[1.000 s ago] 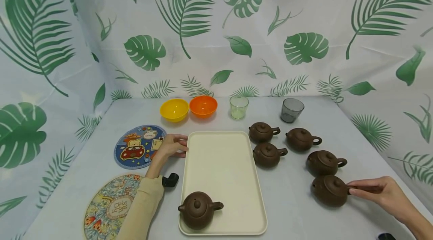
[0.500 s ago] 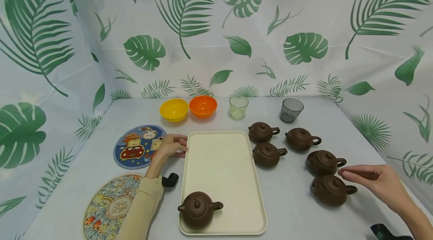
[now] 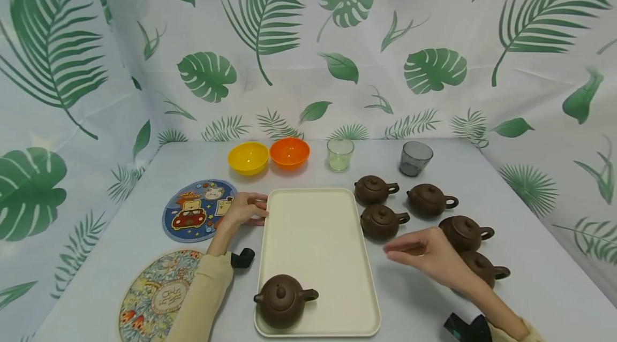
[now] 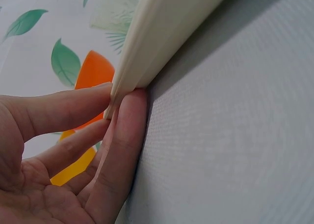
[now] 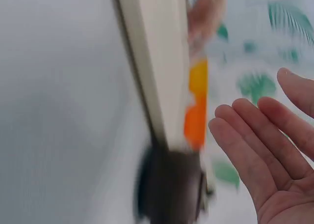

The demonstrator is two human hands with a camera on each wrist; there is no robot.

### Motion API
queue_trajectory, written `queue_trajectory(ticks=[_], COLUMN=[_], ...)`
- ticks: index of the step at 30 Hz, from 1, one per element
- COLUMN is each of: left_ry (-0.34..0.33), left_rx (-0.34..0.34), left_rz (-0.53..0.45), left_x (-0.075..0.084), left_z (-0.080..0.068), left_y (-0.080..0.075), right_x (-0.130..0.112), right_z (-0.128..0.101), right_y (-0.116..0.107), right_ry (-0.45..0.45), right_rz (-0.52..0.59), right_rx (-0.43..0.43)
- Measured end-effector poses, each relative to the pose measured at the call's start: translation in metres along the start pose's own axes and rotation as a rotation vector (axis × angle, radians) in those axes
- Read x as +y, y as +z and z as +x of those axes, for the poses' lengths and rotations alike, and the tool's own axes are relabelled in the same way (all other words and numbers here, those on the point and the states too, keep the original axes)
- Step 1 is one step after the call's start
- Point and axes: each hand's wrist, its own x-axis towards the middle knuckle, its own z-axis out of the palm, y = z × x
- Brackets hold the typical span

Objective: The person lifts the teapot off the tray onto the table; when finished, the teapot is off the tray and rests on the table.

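Observation:
A cream tray (image 3: 318, 245) lies at the table's middle, with one brown teapot (image 3: 281, 299) at its near end. My left hand (image 3: 257, 211) pinches the tray's left rim (image 4: 162, 32) near the far corner, one finger on the rim and another under it. My right hand (image 3: 392, 252) hovers open and empty between the tray and several brown teapots on the table to the right. It partly hides the nearest teapot (image 3: 484, 268) and is close to another teapot (image 3: 381, 221). In the blurred right wrist view its fingers (image 5: 255, 150) are straight beside the tray's edge (image 5: 157, 86).
At the back stand a yellow bowl (image 3: 248, 156), an orange bowl (image 3: 289, 152), a clear glass (image 3: 340, 153) and a grey glass (image 3: 415, 157). Two round printed mats (image 3: 197, 209) (image 3: 159, 294) lie left of the tray. Leaf-print cloth walls the table in.
My right hand left the nearest teapot's handle, rose, and swept left to the gap between the tray and the teapots. That teapot stayed put. My left hand kept still.

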Motion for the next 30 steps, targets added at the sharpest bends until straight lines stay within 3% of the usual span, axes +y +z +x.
queue_trajectory(ticks=[4, 11, 23, 30], left_ry=[-0.006, 0.0, 0.001, 0.006], left_rx=[0.0, 0.001, -0.002, 0.002], left_rz=[0.002, -0.002, 0.001, 0.0], left_x=[-0.001, -0.002, -0.002, -0.003], left_z=[0.0, 0.002, 0.002, 0.003], left_y=[0.0, -0.001, 0.0, 0.001], right_x=[-0.012, -0.024, -0.036, -0.043], right_z=[0.012, 0.027, 0.037, 0.038], right_y=[0.033, 0.079, 0.114, 0.125], right_ry=[-0.106, -0.226, -0.183, -0.14], right_rz=[0.077, 0.191, 0.305, 0.279], right_rx=[-0.127, -0.217, -0.333, -0.324])
